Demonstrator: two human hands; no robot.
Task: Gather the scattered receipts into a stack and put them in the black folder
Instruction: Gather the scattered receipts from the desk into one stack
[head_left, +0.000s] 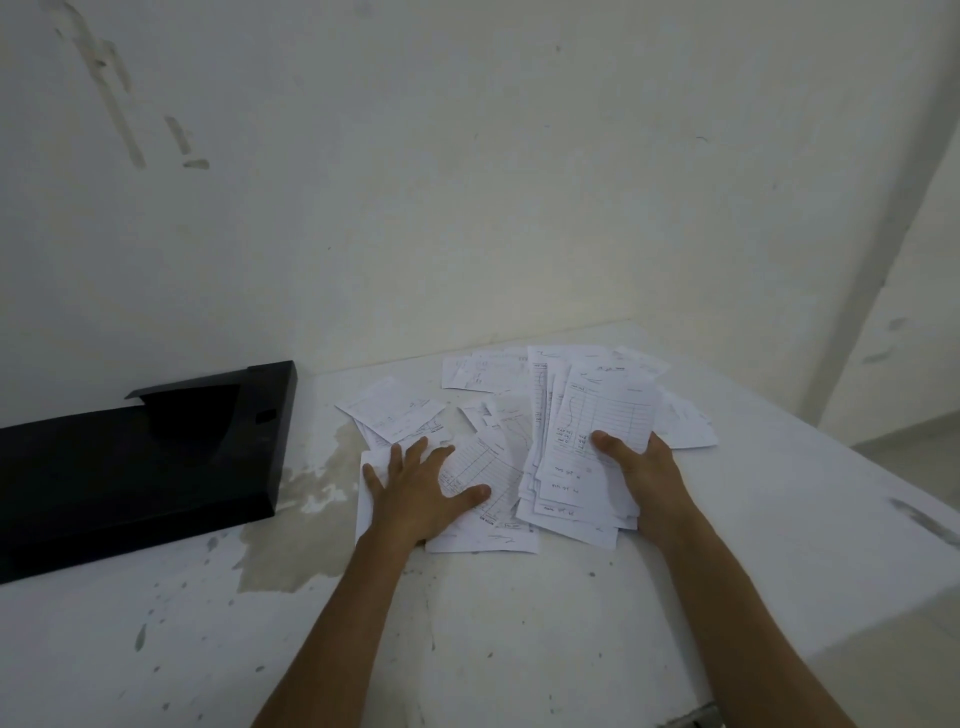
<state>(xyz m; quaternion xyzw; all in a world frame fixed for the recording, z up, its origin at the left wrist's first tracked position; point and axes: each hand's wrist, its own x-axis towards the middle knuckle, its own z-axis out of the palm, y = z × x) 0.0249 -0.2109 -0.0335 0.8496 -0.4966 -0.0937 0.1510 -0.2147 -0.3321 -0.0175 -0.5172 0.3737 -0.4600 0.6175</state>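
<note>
Hiding under paper, right hand fingers unseen; thumb clamps fanned receipts mid-table. Left hand flat, fingers spread on loose slips. Black folder left, cut off; print illegible.

- The receipts have printed lines and boxes, with some writing by hand — all of it too small and blurry to read.
- The top receipt in the right hand shows a grid and dark scribbles, but no clear word or number.
- The folder is plain black — no label shows.
</note>
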